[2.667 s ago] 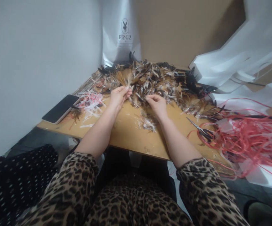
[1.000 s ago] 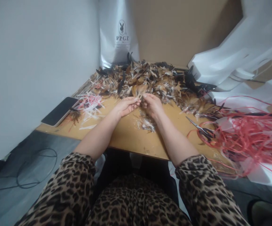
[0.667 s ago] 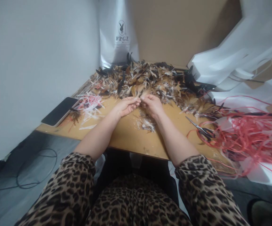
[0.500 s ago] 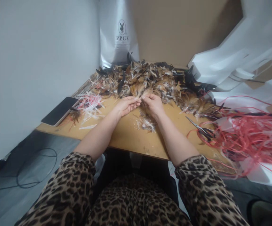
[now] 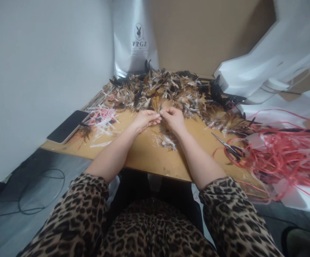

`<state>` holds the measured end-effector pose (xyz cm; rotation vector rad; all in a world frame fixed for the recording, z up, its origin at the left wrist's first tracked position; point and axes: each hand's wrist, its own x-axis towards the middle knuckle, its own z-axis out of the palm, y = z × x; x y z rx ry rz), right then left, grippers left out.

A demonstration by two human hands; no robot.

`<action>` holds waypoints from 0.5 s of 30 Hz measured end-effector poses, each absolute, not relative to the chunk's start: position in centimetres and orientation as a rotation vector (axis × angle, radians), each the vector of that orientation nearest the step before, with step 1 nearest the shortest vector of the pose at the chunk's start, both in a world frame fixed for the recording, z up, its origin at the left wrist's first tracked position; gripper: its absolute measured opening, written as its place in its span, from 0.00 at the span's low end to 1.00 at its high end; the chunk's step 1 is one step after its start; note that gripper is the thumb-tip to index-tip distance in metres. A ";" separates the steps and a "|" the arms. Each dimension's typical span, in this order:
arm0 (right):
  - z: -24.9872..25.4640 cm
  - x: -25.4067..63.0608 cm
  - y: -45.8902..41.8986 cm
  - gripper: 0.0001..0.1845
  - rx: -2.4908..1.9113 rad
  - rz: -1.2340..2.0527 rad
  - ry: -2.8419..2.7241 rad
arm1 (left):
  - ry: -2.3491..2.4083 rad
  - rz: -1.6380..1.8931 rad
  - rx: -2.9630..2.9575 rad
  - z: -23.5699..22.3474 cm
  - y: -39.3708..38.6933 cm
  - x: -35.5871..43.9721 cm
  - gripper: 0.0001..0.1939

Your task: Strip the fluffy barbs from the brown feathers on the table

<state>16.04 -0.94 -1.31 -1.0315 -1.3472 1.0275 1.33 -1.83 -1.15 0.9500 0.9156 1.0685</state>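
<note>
My left hand (image 5: 146, 120) and my right hand (image 5: 173, 118) meet fingertip to fingertip over the middle of the table. Between their pinched thumbs and forefingers are the lower ends of some brown feathers (image 5: 157, 102), which fan out away from me. The ends themselves are hidden by my fingers. Just behind lies a wide heap of brown and black feathers (image 5: 136, 85) with white quills. Under my right wrist, a small clump of whitish scraps and feather bits (image 5: 168, 142) rests on the wooden tabletop (image 5: 146, 153).
A phone (image 5: 68, 126) lies at the left edge beside pink and white strips (image 5: 103, 116). To the right are scissors (image 5: 227, 145), blades pointing left, and a tangle of red ribbon (image 5: 289, 153). A silver bag (image 5: 136, 35) stands behind the heap; white sheeting (image 5: 273, 57) hangs at right.
My fingertips have drawn closer together at the feather ends, and the brown feathers between them stand more upright. Both arms have barely moved.
</note>
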 end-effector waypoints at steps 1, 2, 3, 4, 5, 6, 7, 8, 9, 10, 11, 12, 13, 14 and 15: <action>-1.3 16.0 -1.0 0.11 -1.023 1.041 -1.341 | 0.923 1.075 0.972 -1.2 -1.8 1.4 0.05; -1.4 16.0 -1.0 0.11 -1.013 1.055 -1.332 | 0.930 1.084 0.992 -1.2 -1.8 1.4 0.06; -1.4 15.9 -1.0 0.12 -1.004 1.072 -1.320 | 0.936 1.095 1.007 -1.3 -1.8 1.4 0.06; -1.4 15.9 -1.0 0.12 -0.996 1.090 -1.308 | 0.940 1.104 1.016 -1.3 -1.8 1.5 0.06; -1.4 15.8 -1.0 0.12 -0.994 1.102 -1.296 | 0.944 1.111 1.020 -1.3 -1.7 1.5 0.06; -1.4 15.8 -1.0 0.13 -0.998 1.106 -1.289 | 0.947 1.113 1.024 -1.3 -1.7 1.5 0.06; -1.4 15.8 -1.0 0.13 -1.006 1.102 -1.285 | 0.948 1.108 1.028 -1.3 -1.7 1.5 0.05; -1.3 15.8 -1.1 0.13 -1.016 1.094 -1.285 | 0.948 1.097 1.035 -1.4 -1.7 1.5 0.05; -1.3 15.8 -1.1 0.13 -1.025 1.081 -1.285 | 0.948 1.084 1.045 -1.4 -1.6 1.4 0.05; -1.3 15.8 -1.1 0.13 -1.032 1.071 -1.287 | 0.948 1.072 1.057 -1.5 -1.6 1.4 0.06; -1.2 15.8 -1.1 0.13 -1.036 1.064 -1.287 | 0.949 1.064 1.070 -1.6 -1.5 1.4 0.06; -1.2 15.8 -1.0 0.13 -1.039 1.063 -1.287 | 0.950 1.057 1.083 -1.7 -1.5 1.3 0.07; -1.2 15.8 -1.0 0.13 -1.041 1.064 -1.285 | 0.953 1.052 1.096 -1.8 -1.5 1.3 0.07; -1.2 15.8 -1.0 0.13 -1.042 1.068 -1.285 | 0.956 1.048 1.109 -1.9 -1.5 1.2 0.08; -1.3 15.8 -0.9 0.13 -1.042 1.072 -1.281 | 0.961 1.044 1.122 -1.9 -1.5 1.2 0.09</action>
